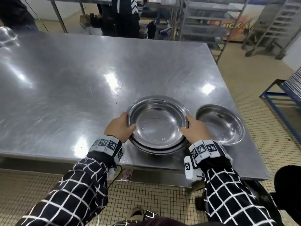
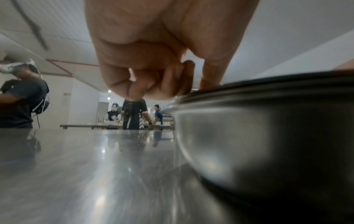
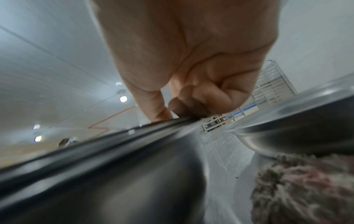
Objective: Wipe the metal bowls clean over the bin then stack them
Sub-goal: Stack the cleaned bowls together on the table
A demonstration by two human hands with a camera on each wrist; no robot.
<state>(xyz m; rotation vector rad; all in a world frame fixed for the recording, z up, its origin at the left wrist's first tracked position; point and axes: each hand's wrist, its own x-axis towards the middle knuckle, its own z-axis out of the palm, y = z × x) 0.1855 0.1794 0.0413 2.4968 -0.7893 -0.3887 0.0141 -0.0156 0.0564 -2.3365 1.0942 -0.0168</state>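
A stack of metal bowls [image 1: 157,126] stands near the front edge of the steel table [image 1: 65,79]. My left hand [image 1: 119,127] grips the stack's left rim, thumb over the edge. My right hand [image 1: 194,129] grips the right rim the same way. The left wrist view shows my left hand [image 2: 172,84] on the layered rims of the bowl stack [image 2: 258,136]. In the right wrist view my right hand [image 3: 172,110] pinches the stack's rim [image 3: 114,142]. A single metal bowl [image 1: 220,123] stands to the right; its side [image 3: 298,133] shows behind a fuzzy grey-pink cloth [image 3: 306,189].
A black bin edge [image 1: 288,191] shows low at the right, beside the table. A blue-framed rack [image 1: 283,95] stands right of the table, metal shelving [image 1: 203,22] behind. People stand beyond the far edge [image 1: 123,15]. Small crumbs [image 1: 116,102] dot the tabletop.
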